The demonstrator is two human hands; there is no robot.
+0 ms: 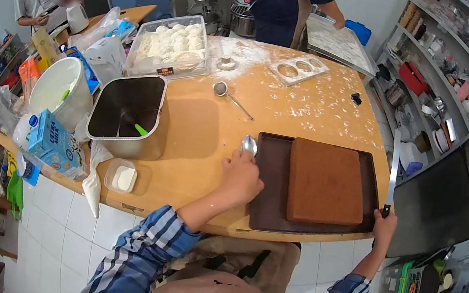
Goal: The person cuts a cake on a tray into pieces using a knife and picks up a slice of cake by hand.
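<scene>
On the tabletop (187, 169) we see a blue milk carton (52, 144), a small strainer (220, 88) and a pale board with round holes (298, 70). Beyond it, we notice a person in dark clothes (277, 11).

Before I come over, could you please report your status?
Left hand holding spoon; right hand gripping knife. Brown cake on dark tray. Strainer lies beyond spoon.
</scene>
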